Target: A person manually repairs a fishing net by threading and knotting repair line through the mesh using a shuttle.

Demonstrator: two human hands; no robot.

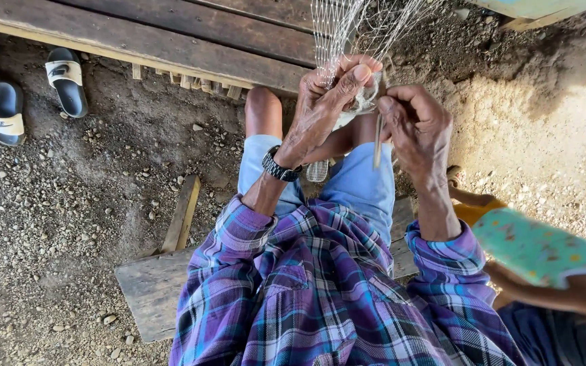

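The left hand (327, 102) pinched a gathered bunch of pale fishing net (337, 34) between thumb and fingers, above the knees. Just beside it, the right hand (418, 129) was closed around a slim netting needle (378, 142) that pointed downward. The net rose toward the wooden planks (191, 34). Two sandals (35, 91) lay on gravel, well apart.

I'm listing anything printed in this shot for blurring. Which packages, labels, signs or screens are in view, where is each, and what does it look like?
No packages, signs or screens.
Sandal, left edge on the gravel: black sole, white strap bearing a small dark mark.
Second sandal, beside it: black, white strap, mark too small to tell.
Wristwatch, on the left wrist: dark band, face turned away.
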